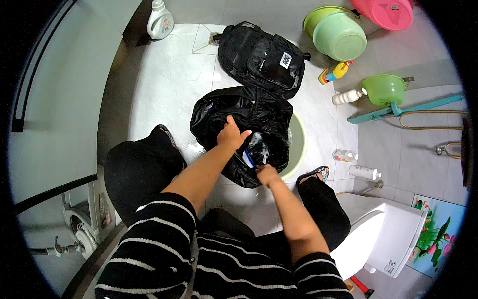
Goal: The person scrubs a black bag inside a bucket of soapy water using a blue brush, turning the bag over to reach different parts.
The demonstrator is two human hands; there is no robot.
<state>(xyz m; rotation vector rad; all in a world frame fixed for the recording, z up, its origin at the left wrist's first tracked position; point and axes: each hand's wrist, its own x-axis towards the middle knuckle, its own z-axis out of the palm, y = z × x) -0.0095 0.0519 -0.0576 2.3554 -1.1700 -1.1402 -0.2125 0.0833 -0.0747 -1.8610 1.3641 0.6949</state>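
A wet black bag lies open over a pale green basin on the floor between my feet. My left hand rests on the bag's dark fabric, its thumb and fingers spread apart. Closed around a blue handle is my right hand, at the bag's near right side. The handle belongs to a blue-and-white brush, which lies against the inside of the bag; its bristles are hidden. Whitish suds and wet shine show on the fabric beside it.
A black backpack lies beyond the bag. Green basins, a yellow spray bottle and white bottles line the right wall. A detergent jug stands far left. The toilet is near right.
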